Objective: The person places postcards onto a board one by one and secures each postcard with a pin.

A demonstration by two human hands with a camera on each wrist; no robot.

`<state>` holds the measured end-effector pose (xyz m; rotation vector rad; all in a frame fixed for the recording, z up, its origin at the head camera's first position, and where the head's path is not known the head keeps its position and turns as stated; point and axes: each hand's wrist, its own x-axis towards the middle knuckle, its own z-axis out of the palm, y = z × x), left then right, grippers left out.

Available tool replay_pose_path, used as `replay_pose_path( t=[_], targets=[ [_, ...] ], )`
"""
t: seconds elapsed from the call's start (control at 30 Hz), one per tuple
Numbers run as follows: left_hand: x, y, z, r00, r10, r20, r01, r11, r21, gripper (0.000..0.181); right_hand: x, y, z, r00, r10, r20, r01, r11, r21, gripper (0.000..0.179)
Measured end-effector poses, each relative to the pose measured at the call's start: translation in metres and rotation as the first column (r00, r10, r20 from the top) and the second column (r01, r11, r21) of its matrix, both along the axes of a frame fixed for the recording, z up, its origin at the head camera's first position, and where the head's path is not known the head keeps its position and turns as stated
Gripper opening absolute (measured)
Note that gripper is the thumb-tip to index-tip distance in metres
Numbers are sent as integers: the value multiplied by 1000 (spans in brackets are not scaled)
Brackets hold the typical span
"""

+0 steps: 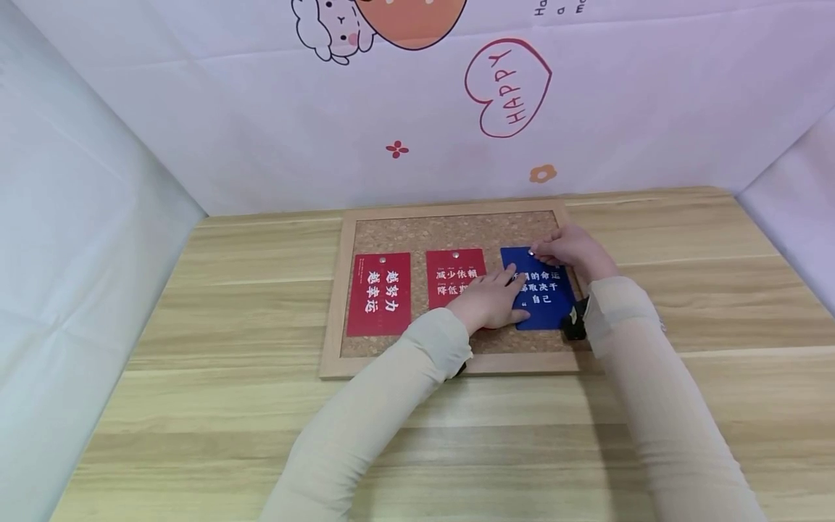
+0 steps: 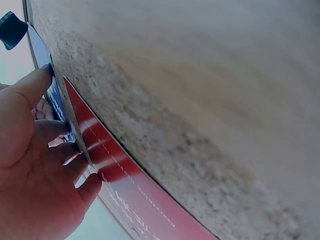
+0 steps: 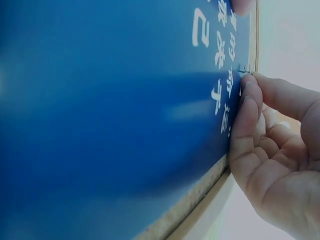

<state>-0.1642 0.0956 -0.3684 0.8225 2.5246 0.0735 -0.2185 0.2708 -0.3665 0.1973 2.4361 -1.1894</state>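
Observation:
A blue card [image 1: 544, 315] with white lettering lies at the right of a wood-framed cork board [image 1: 450, 228]. My left hand [image 1: 493, 299] spreads its fingers across the gap between this card and the middle red card [image 1: 457, 261], touching both. At the blue card's top edge, my right hand [image 1: 574, 250] pinches a small thumbtack [image 1: 531, 253] between thumb and index finger. The right wrist view shows the thin pin [image 3: 243, 71] at those fingertips, close to the card. Whether its point is in the cork I cannot tell.
Another red card [image 1: 379, 297] is on the board's left side, with a silver tack at its top. The middle red card has a tack as well. Beneath the board is a wood-grain table [image 1: 215, 406]; a printed white cloth [image 1: 261, 130] hangs behind.

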Motion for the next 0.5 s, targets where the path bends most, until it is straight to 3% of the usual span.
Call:
replay_pose_path(
  t=[0.5],
  targets=[
    [-1,-1,-1,1000,-3,7,3,1000,7,69,-1,2,-1,1000,-2,15,3,1000,-24,41]
  ],
)
